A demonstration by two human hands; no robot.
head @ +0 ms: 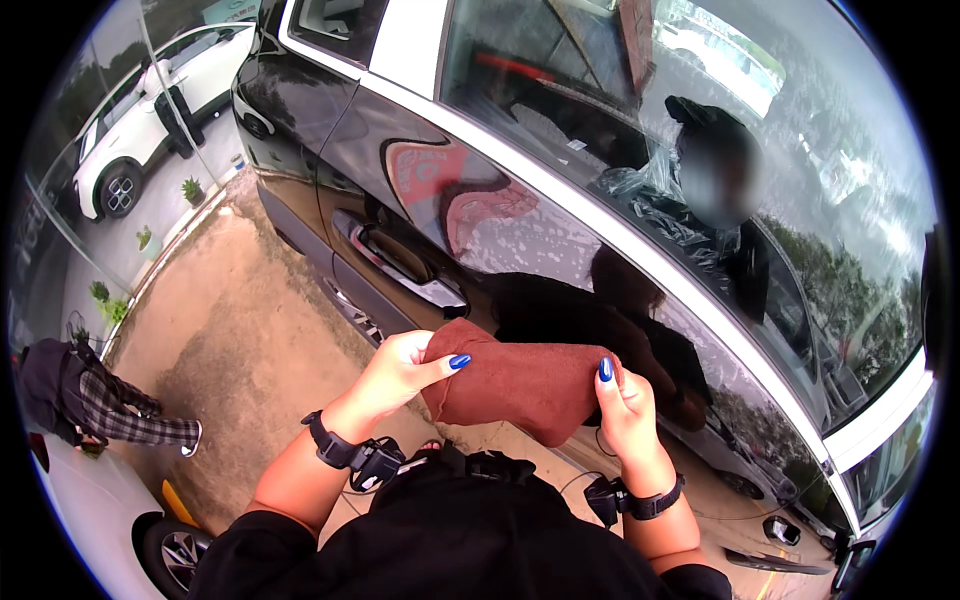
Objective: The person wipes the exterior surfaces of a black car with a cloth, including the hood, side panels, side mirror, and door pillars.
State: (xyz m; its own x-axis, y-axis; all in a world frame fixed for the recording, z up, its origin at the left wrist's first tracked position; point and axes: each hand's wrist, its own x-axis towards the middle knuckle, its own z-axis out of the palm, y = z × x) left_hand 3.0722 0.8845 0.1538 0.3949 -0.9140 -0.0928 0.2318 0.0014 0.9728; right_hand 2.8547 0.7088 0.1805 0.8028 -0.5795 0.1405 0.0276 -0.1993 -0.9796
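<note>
A reddish-brown cloth (517, 386), folded, is stretched between my two hands in front of my body. My left hand (409, 371) pinches its left end, thumb on top. At the right end, my right hand (626, 397) grips it with the thumb pointing up; the fingers behind the cloth are hidden. Just beyond the cloth stands a black car, its glossy door panel (540, 255) marked with pale spots and reflections. The door handle (409, 262) lies above and left of the cloth. Over the panel runs a bright window trim (570, 199) below the side window (540, 112).
Paved ground (262, 360) stretches to the left. A person in plaid trousers (127, 405) bends near a light-coloured car (97, 495) at lower left. Behind glass stand a white car (150, 112) and another person (172, 105). Potted plants (193, 191) line the glass.
</note>
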